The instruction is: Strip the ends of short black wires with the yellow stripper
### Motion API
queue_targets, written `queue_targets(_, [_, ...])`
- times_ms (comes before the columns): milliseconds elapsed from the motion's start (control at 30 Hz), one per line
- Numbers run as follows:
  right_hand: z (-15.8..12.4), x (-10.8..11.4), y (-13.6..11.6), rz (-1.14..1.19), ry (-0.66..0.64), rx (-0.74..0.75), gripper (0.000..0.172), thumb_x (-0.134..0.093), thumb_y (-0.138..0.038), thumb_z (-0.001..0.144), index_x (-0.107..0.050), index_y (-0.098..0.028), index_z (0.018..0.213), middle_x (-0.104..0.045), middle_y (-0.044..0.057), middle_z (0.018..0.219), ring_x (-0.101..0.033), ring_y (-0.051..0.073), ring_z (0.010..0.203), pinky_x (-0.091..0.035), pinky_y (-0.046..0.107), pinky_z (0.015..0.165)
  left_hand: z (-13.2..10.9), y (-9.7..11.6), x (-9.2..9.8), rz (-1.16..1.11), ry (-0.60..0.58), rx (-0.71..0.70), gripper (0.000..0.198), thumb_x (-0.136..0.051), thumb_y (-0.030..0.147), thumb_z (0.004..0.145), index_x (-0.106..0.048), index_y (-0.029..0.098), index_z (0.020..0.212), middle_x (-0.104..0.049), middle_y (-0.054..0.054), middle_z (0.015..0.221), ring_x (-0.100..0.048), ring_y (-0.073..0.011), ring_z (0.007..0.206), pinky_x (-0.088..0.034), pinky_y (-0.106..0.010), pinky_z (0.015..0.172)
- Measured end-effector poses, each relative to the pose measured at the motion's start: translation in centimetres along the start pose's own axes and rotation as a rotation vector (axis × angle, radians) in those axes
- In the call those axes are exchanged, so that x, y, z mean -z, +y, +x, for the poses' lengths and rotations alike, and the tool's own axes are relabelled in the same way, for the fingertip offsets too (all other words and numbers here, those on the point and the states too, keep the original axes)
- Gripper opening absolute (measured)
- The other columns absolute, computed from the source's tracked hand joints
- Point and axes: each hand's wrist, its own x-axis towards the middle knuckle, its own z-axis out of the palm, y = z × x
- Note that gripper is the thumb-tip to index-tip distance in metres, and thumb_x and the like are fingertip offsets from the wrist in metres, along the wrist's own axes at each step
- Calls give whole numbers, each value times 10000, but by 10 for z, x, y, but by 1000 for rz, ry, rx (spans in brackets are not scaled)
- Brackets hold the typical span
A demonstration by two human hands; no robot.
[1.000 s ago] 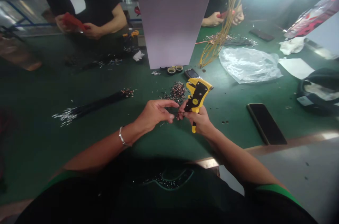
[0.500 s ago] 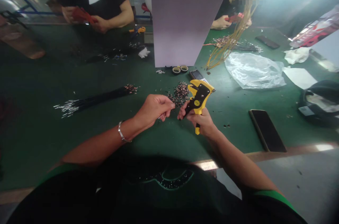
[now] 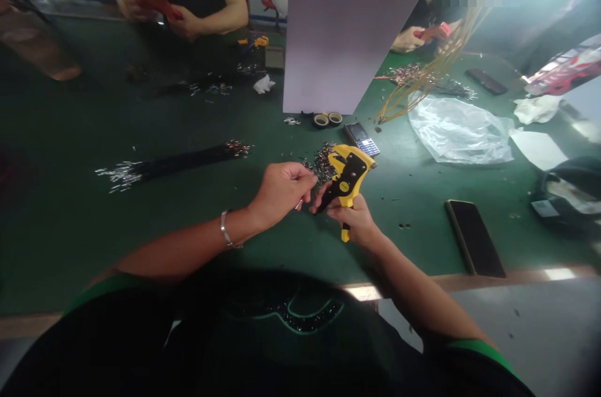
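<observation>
Black wires (image 3: 173,162) with bright stripped ends lie in a long bundle on the green bench (image 3: 61,247), while across the bench a co-worker's hands (image 3: 183,22) grip a red tool (image 3: 154,2). Further right, the person's left hand (image 3: 282,193) is narrowed to a pinch, fingers drawn together over a short silvery piece (image 3: 298,204) that shows just under them, too small to identify exactly. Close beside that hand sits a heap of small metal wire pieces (image 3: 323,163). Just in front of the heap, the yellow-and-black wire stripper (image 3: 347,178) is held tilted in the right hand (image 3: 354,218), wrapped firmly around its body, with the handle tip poking out below. Beyond them lie 2 rolls of tape (image 3: 327,119) and a keypad phone (image 3: 361,138). Further back, another co-worker's hand (image 3: 407,40) is near a hanging bunch of yellow wires (image 3: 422,93). A crumpled plastic bag (image 3: 460,134) lies on the bench to the right, with a dark smartphone (image 3: 474,237) nearer the bench edge.
</observation>
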Motion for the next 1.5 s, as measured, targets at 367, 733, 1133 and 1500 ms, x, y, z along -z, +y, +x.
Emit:
queue_targets(367, [1,-6,-1,-129,6,8,57,-669,-253,617,-644,-209,643,-625,33,644,-616,246,702,-525,390,684,-9,-1,-9,106,-44,-139,199,-548,136,801,-601,156,610,-590,21,505,-511,-57,422,-413,-188,439])
queue_targets(733, [-2,-10,-5,-146,51,-46,43,-633,-214,566,-602,-214,537,-511,-3,514,-515,188,542,-510,370,602,-9,-4,-7,334,-36,-321,279,-548,140,802,-623,176,536,-618,13,508,-547,-94,535,-423,-223,562])
queue_targets(1133, [-6,-2,0,-278,97,10,71,-650,-191,602,-585,-217,613,-541,1,564,-590,230,678,-509,346,599,-10,-6,-8,368,-17,-362,236,-545,110,777,-663,177,584,-650,5,563,-558,-96,557,-417,-229,567])
queue_targets(1500, [-5,-15,-9,-248,131,4,118,-621,-175,610,-608,-202,723,-609,-13,598,-589,177,553,-501,321,551,-10,-9,-8,383,-21,-371,221,-556,131,777,-637,174,576,-664,-7,596,-561,-98,568,-413,-235,566])
